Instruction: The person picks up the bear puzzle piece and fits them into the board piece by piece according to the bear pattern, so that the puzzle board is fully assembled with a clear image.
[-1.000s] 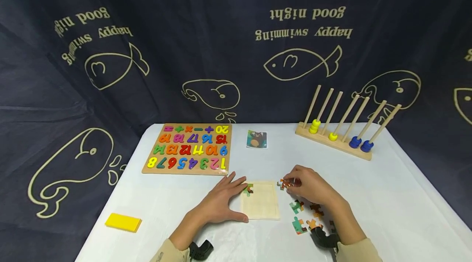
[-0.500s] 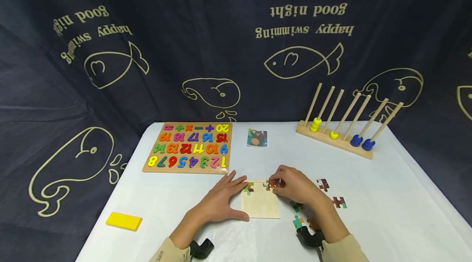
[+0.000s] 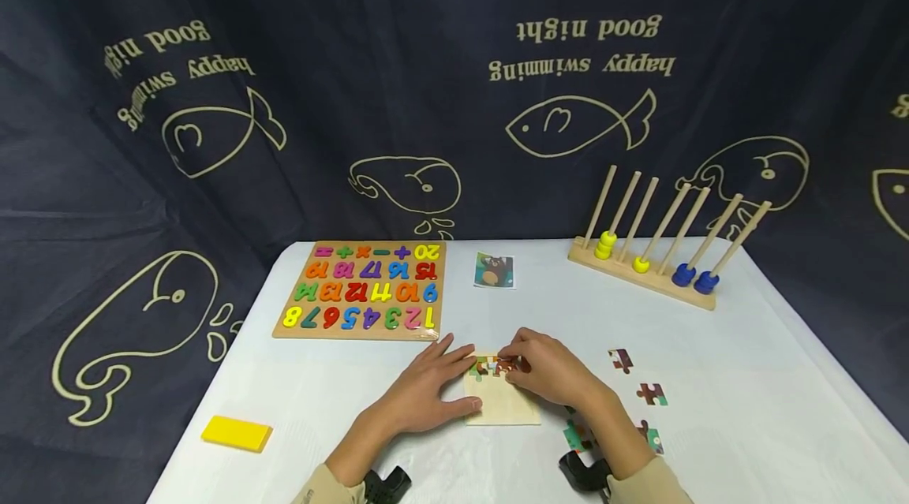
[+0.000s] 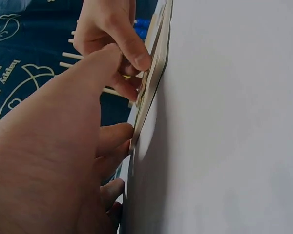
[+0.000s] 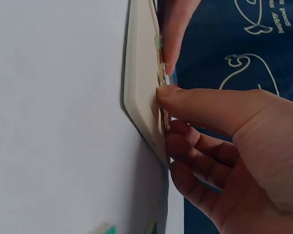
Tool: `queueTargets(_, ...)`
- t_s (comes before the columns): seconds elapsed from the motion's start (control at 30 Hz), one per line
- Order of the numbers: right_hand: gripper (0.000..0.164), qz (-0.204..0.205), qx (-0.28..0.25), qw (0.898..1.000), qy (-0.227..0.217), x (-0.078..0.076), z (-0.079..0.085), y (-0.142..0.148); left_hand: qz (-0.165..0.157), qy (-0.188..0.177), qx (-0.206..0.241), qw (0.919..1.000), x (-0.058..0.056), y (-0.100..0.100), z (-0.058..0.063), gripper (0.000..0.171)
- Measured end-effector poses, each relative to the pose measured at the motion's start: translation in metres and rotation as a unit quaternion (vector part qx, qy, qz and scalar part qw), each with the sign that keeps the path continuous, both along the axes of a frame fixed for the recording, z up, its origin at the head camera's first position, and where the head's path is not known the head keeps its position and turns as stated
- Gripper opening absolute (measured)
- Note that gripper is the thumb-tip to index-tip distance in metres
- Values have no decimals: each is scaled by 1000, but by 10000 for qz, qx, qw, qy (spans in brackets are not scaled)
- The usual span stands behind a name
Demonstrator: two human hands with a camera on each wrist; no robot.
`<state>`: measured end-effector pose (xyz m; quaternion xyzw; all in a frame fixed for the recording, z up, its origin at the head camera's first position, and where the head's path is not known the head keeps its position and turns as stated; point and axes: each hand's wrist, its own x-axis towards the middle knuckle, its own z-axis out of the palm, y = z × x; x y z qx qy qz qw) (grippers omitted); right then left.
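1. Right hand [image 3: 550, 366]: thumb and fingertips pinching a brown puzzle piece [image 3: 503, 367] over the far part of the puzzle tray [image 3: 501, 405]; whether it is fully down, can't tell (fingers cover part of it).
2. Left hand [image 3: 426, 390]: fingers spread, palm down, gripping nothing. Fingertips meet the tray's left edge, thumb tip by its near-left corner.
3. Tray: pale wood, square, flat on the white table [image 3: 717, 386], between both hands. A green-and-brown corner piece [image 3: 478, 367] sits in its far-left corner, just beside the pinched one.
4. Loose pieces right of the tray: a dark brown piece [image 3: 620, 360], a brown-and-green piece [image 3: 652, 393] nearer the person, another [image 3: 650, 436] nearer again, partly behind the right forearm. A teal piece [image 3: 574, 436] lies left of that forearm, partly hidden.
5. Picture card [image 3: 495, 270] with a bear-like animal, beyond the tray, well apart from it.
6. Number board [image 3: 355, 334], far left, colourful numerals (upside down from here).
7. Peg rack [image 3: 660, 283], far right: yellow and blue beads on some pegs.
8. Yellow block [image 3: 237, 433], near left.
9. Dark curtain [image 3: 426, 78] behind, printed with fish and whales.
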<state>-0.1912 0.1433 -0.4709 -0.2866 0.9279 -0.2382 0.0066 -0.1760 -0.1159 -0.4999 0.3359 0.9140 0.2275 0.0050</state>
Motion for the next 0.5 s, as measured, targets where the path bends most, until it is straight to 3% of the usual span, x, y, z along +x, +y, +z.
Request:
queueTargets(0.3, 25, -256, -31, 9996, 112, 2, 2, 0, 7, -3, 67, 10000, -1, 1, 0, 75)
queueTargets(0.5, 17, -144, -55, 9996, 228, 1, 0, -1, 61, -4, 84, 9999, -1, 0, 0, 74)
